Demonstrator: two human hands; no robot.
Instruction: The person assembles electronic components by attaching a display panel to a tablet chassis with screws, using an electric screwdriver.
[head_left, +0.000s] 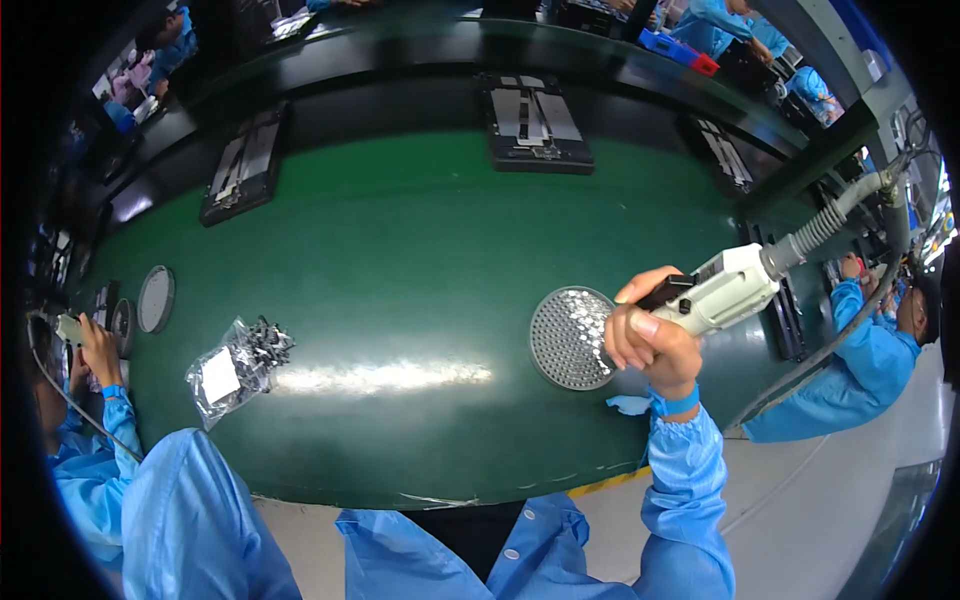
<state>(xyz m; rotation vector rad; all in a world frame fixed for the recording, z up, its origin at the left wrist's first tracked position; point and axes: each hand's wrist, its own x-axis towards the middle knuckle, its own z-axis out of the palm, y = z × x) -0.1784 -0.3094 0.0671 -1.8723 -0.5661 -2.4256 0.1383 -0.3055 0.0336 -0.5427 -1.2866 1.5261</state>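
My right hand [655,340] is wrapped round a pale electric screwdriver [728,288] with a dark lever. A grey corrugated sleeve runs from its back end up to the right. The front end of the screwdriver is hidden by my fingers. Just left of this hand, a round grey tray [550,345] full of small holes lies on the green table, with many tiny shiny screws heaped on its right part. A blue band circles my right wrist. At lower left, a blue sleeve [195,510] appears to be my left arm, bent; my left hand does not show.
A clear plastic bag [212,385] with black parts and a white label lies left on the table [400,250]. Open flat devices [540,125] stand along the far side. Co-workers in blue sit left and right; one's hand [98,350] holds a pale tool. A metal post rises at right.
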